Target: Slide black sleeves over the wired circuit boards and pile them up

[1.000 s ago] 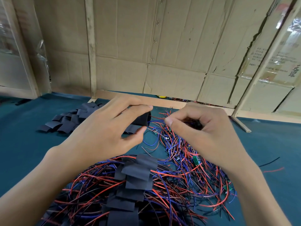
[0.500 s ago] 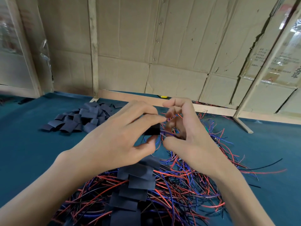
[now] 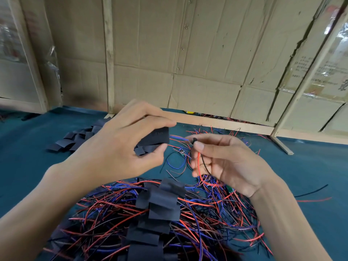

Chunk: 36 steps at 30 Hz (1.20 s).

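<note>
Left grip [image 3: 120,147] around black sleeve [image 3: 156,137]

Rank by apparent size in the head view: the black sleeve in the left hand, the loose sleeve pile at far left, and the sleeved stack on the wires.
1. Sleeved stack, nearest the camera, which inflates it.
2. Loose sleeve pile, partly hidden by the left hand.
3. Single black sleeve.

Circuit board [image 3: 194,141] mostly hidden in right hand [image 3: 226,162]; sleeved pile [image 3: 156,219] cut off below.
</note>
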Each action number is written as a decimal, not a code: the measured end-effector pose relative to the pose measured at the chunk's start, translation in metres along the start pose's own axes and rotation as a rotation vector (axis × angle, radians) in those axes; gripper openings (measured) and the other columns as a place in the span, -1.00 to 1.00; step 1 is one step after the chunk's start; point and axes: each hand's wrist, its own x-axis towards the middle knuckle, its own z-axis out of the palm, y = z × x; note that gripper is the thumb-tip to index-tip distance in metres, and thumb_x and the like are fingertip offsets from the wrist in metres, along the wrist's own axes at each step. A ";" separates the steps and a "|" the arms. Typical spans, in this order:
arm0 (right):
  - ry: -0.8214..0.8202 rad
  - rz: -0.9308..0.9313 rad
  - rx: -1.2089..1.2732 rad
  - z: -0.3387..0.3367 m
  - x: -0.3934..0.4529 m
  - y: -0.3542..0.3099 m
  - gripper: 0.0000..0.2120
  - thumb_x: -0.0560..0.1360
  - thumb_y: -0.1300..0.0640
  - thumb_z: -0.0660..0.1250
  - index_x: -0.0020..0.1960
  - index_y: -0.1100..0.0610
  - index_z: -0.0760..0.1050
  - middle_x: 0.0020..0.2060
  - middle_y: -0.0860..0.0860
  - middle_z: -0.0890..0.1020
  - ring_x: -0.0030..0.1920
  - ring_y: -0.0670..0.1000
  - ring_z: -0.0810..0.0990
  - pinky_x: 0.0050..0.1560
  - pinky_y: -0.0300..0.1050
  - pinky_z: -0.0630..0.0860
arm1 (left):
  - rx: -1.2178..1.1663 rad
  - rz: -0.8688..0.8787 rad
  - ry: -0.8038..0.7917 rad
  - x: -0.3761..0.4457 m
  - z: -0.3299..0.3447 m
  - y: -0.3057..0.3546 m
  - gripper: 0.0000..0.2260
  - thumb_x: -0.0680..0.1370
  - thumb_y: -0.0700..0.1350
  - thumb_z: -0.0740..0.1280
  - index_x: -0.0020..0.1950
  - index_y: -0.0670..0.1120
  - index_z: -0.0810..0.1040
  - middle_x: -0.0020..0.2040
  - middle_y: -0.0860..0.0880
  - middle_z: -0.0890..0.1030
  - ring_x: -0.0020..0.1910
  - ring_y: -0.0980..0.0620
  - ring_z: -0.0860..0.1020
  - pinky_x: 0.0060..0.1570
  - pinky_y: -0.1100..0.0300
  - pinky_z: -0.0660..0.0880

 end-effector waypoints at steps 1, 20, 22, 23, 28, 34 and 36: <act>-0.005 -0.014 0.049 0.000 0.000 0.000 -0.70 0.39 0.19 0.48 0.10 0.24 0.66 -0.26 0.14 0.60 -0.26 0.15 0.67 -0.18 0.05 0.63 | 0.001 0.009 -0.005 0.001 0.001 0.001 -0.72 0.48 -0.17 0.42 0.17 -0.21 0.63 0.09 -0.08 0.56 0.03 -0.08 0.55 0.07 0.05 0.48; 0.120 -0.348 -0.388 0.007 -0.001 0.007 -0.81 0.43 0.20 0.48 0.03 0.07 0.72 -0.26 -0.01 0.72 -0.39 -0.05 0.54 -0.49 -0.26 0.37 | -0.187 -0.244 -0.184 0.004 -0.002 0.026 -0.56 0.50 0.06 0.39 0.37 0.04 0.50 0.21 0.38 0.51 0.23 0.53 0.40 0.22 0.60 0.24; 0.128 -0.362 -0.430 0.008 -0.002 0.004 -0.83 0.44 0.25 0.47 0.00 0.09 0.72 -0.24 -0.01 0.73 -0.40 -0.09 0.55 -0.46 -0.32 0.39 | -0.210 -0.265 -0.217 0.004 -0.003 0.027 -0.53 0.51 0.11 0.35 0.41 0.09 0.44 0.23 0.38 0.52 0.23 0.56 0.38 0.20 0.63 0.21; 0.141 -0.365 -0.433 0.008 -0.002 0.004 -0.84 0.44 0.30 0.48 -0.04 0.09 0.70 -0.25 0.01 0.73 -0.43 -0.12 0.55 -0.46 -0.36 0.40 | -0.208 -0.262 -0.238 0.004 -0.003 0.028 -0.52 0.52 0.11 0.34 0.43 0.11 0.41 0.24 0.33 0.55 0.18 0.58 0.39 0.15 0.66 0.20; 0.159 -0.270 -0.491 0.006 -0.003 0.003 -0.78 0.33 0.20 0.57 -0.16 0.15 0.53 -0.40 0.08 0.65 -0.52 -0.01 0.45 -0.56 -0.28 0.29 | -0.183 -0.223 -0.303 0.004 -0.005 0.034 -0.48 0.50 0.00 0.44 0.42 0.15 0.36 0.18 0.35 0.60 -0.32 0.53 0.42 -0.21 0.67 0.26; -0.182 -0.132 -0.261 -0.009 -0.009 0.001 -0.85 0.39 0.34 0.46 -0.07 0.22 0.56 -0.27 0.16 0.62 -0.35 0.06 0.60 -0.40 -0.18 0.54 | -0.292 -0.272 -0.413 0.011 -0.015 0.043 -0.40 0.47 0.02 0.50 0.38 0.32 0.28 0.08 0.49 0.56 0.05 0.39 0.58 0.11 0.31 0.45; -0.295 -0.068 -0.223 -0.014 -0.013 0.000 -0.82 0.43 0.39 0.41 0.02 0.27 0.57 -0.12 0.21 0.65 -0.12 0.13 0.69 -0.07 -0.04 0.65 | -0.328 -0.320 -0.453 0.010 -0.015 0.044 -0.34 0.41 0.08 0.48 0.39 0.37 0.23 0.04 0.49 0.57 0.04 0.47 0.54 0.10 0.35 0.48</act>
